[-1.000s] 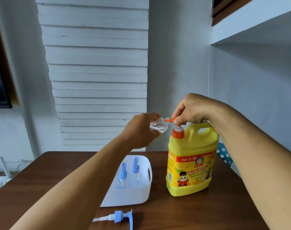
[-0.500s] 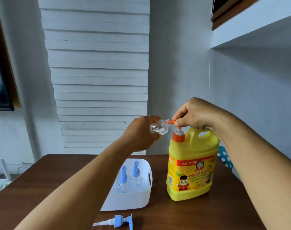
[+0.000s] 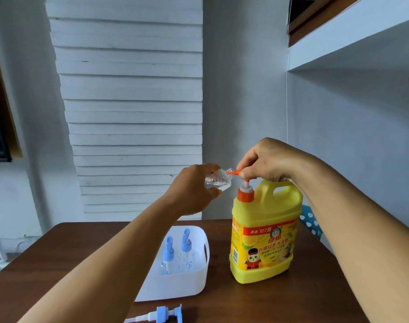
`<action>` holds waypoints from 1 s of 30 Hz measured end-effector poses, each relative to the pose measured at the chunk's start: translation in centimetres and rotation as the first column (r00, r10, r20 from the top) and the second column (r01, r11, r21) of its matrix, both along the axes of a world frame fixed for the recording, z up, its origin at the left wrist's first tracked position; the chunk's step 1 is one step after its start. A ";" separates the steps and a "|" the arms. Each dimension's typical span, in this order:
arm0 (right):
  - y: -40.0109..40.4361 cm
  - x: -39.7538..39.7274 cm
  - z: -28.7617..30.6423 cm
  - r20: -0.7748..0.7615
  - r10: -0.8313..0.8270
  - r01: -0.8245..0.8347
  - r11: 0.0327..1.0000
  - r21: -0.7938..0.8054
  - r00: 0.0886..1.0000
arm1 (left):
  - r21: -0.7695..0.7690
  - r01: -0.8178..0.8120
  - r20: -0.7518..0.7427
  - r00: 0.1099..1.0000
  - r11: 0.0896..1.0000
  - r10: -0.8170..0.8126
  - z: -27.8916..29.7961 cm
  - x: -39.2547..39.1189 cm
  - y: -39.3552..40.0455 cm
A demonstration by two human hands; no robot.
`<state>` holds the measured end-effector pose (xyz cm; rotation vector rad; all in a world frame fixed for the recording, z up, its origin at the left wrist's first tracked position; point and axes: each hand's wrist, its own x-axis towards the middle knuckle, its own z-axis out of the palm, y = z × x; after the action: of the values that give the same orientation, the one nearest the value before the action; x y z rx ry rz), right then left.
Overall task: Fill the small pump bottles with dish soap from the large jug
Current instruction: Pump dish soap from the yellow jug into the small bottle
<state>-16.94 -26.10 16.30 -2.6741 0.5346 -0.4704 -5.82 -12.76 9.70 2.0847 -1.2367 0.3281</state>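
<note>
A large yellow jug (image 3: 266,236) of dish soap stands on the brown table (image 3: 292,301), right of centre. Its orange pump head (image 3: 236,172) is raised, showing the white stem. My right hand (image 3: 266,159) grips that pump head from above. My left hand (image 3: 194,187) holds a small clear bottle (image 3: 216,180) tilted, with its open neck at the pump's nozzle. Two more small bottles with blue pumps (image 3: 175,250) stand in a white tub (image 3: 199,283). A loose blue pump (image 3: 162,314) lies on the table near the front edge.
A white slatted blind (image 3: 133,101) hangs behind the table. A white shelf (image 3: 352,36) juts out at the upper right. A blue spotted thing (image 3: 312,222) shows behind the jug at the table's right edge.
The jug's pump head has risen, so more of its white stem shows. My right hand rose with it. The left hand keeps the small bottle at the nozzle.
</note>
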 end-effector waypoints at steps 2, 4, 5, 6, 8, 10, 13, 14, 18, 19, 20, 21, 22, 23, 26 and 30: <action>-0.1 0.1 -0.5 -0.022 -0.005 0.005 1.000 0.000 1.000 | 0.007 0.009 0.001 1.000 1.000 -0.009 -0.4 0.0 0.0; 0.0 0.3 -0.9 -0.053 -0.015 0.015 1.000 0.006 0.998 | 0.030 0.010 -0.009 1.000 0.999 -0.010 -0.8 0.0 0.0; 0.1 0.4 -1.0 -0.059 -0.018 0.019 1.000 0.008 0.998 | 0.037 0.008 -0.011 1.000 0.999 -0.008 -1.0 0.0 0.0; 0.3 0.5 -1.1 -0.063 -0.021 0.021 1.000 0.002 0.998 | 0.037 0.008 -0.011 1.000 0.999 -0.008 -1.2 0.0 0.0; 0.5 0.6 -1.0 -0.070 -0.026 0.024 0.999 -0.029 0.997 | 0.033 0.007 -0.008 1.000 0.999 -0.007 -1.3 0.0 0.0; 0.7 0.6 -0.5 -0.057 -0.029 0.026 0.998 -0.053 0.998 | 0.023 -0.001 -0.002 1.000 1.000 0.002 -1.1 -0.1 0.0; 0.6 0.3 0.5 -0.048 -0.024 0.020 0.998 -0.066 0.999 | -0.002 -0.005 0.016 1.000 1.000 0.005 -0.5 0.0 0.0; 0.6 0.2 0.6 -0.053 -0.018 0.014 0.998 -0.066 0.998 | -0.003 -0.006 0.021 1.000 1.000 0.006 -0.3 0.1 0.0; 0.3 0.2 0.3 -0.031 -0.008 0.006 0.999 -0.045 0.999 | -0.015 0.007 0.032 0.999 1.000 -0.006 -0.5 0.0 0.0; 0.3 0.3 0.2 -0.041 -0.013 0.011 0.999 -0.049 0.999 | -0.019 0.008 0.030 1.000 1.000 -0.008 -0.6 0.0 0.0; 0.3 0.3 0.0 -0.057 -0.018 0.015 0.998 -0.058 0.998 | -0.020 0.008 0.027 1.000 1.000 -0.008 -0.8 0.0 0.0; 0.3 0.5 -0.2 -0.073 -0.020 0.016 0.998 -0.065 0.997 | -0.015 0.006 0.023 1.000 1.000 -0.005 -1.0 0.0 0.0; 0.4 0.6 -0.3 -0.082 -0.023 0.018 0.998 -0.064 0.996 | -0.006 0.001 0.019 1.000 1.000 -0.001 -1.1 0.0 0.0; 0.4 0.6 -0.5 -0.084 -0.026 0.021 0.998 -0.058 0.996 | 0.000 -0.005 0.014 1.000 1.000 0.005 -1.2 0.0 0.1; 0.7 0.7 -0.6 -0.096 -0.027 0.021 0.998 -0.066 0.995 | -0.001 -0.005 0.007 1.000 1.000 0.005 -1.4 0.1 0.2; 0.6 0.1 0.1 -0.051 -0.024 0.022 0.998 -0.050 0.998 | -0.020 0.006 0.011 1.000 1.000 -0.005 -0.9 -0.3 0.1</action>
<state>-16.84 -25.48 16.43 -2.7369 0.5763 -0.4272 -6.09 -12.65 8.84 2.0643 -1.2405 0.3490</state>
